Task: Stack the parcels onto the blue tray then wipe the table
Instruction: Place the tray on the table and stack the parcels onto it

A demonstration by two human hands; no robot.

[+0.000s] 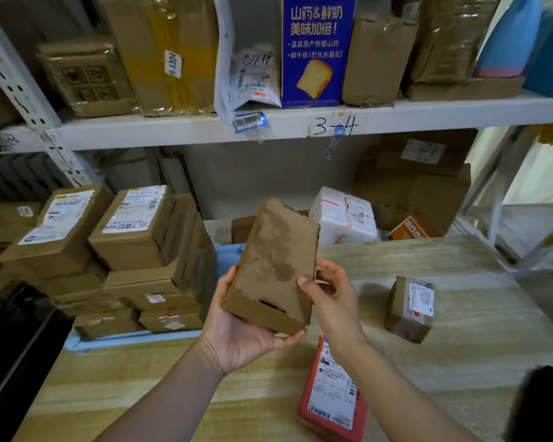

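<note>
1. Cardboard, brown and flat-sided: the oblong parcel [275, 266] I hold is tilted, its broad face scuffed with pale torn patches, with a dark slot near the lower end.
2. My left hand [240, 333] cups that lower end from beneath, fingers curled under the bottom corner and thumb up the left edge.
3. My right hand [329, 298] pinches the right edge, thumb on the face and fingers behind.
4. The parcel is in the air above the pale wood-grain table [460, 362], just right of the blue tray [125, 341], whose smooth rim shows along the front.
5. Boxy brown parcels [147, 250] are stacked several layers high on the tray, some glossy with tape, the top ones bearing white labels.
6. A squat taped box [409, 309] sits on the table to the right. A flat red mailer [332, 397] with a white label lies under my right forearm.
7. A white plastic-wrapped package [342, 215] rests behind the table.
</note>
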